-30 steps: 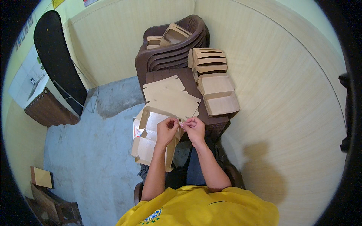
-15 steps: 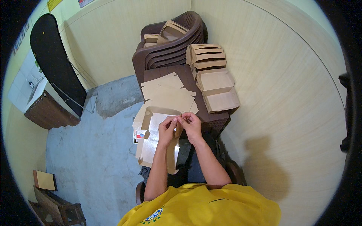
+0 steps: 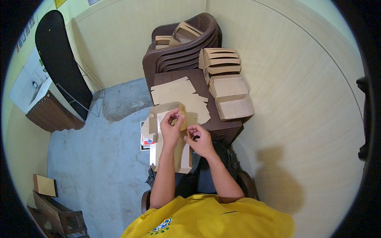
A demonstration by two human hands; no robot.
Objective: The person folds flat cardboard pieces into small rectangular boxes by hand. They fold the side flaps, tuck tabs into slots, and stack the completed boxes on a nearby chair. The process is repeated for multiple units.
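An unfolded cardboard box (image 3: pixel 181 158), brown with a shiny pale inside, lies open over my lap and the near edge of the table, its far walls standing up. My left hand (image 3: pixel 171 127) reaches into it and is closed on its far right corner, fingers inside the wall. Lower down on the right, my right hand (image 3: pixel 201 141) pinches the box's side edge between thumb and fingers. My left forearm hides part of the box's inside. Just beyond the box, several flat cardboard blanks (image 3: pixel 174 94) lie overlapping on the brown table (image 3: pixel 223 123).
Folded boxes (image 3: pixel 230 85) stand along the table's right side by the wall. Stacked brown chairs (image 3: pixel 180 59) behind hold more boxes. At the left are a black ironing board (image 3: pixel 63 67), a sink cabinet (image 3: pixel 55 111) and a wooden stool (image 3: pixel 63 218).
My hands, which were together at the box's right wall, have come apart. The left moved up to the far corner, the right slightly down. The box's far right wall now stands higher.
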